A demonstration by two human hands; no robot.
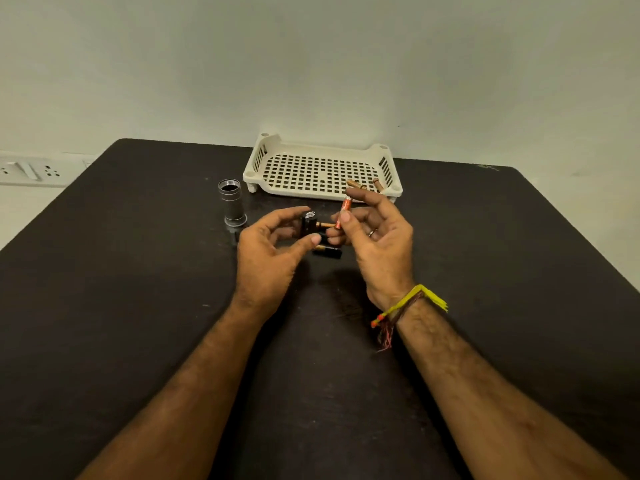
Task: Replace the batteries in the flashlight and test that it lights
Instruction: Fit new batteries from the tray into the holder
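Reaching in from the bottom edge of the frame, two bare forearms meet just above the middle of the picture over a dark matte table. The left hand is turned with its back toward the camera, wrist slightly bent, fingers curled in a loose C; its thumb and fingertips close around a small black battery holder with a silver contact on top, held clear of the table. One copper-coloured battery sticks out of the holder toward the right of the frame.

The right hand stands palm toward the left hand, wrist cocked upward. Its thumb and index finger pinch an orange cylindrical battery, which is nearly upright and slightly tilted, just right of the holder. The remaining fingers fold loosely beneath; a ring shows on one of them. A yellow and red thread band wraps the right wrist.

Below the two hands, a black and gold battery lies flat on the table. At centre left, the grey metal flashlight body stands upright on its wider end, open end up, well apart from the hands. Behind it, at upper centre against the pale wall, sits a white perforated plastic tray; two brownish batteries lie in its right front corner. A white wall socket strip shows at the left edge.
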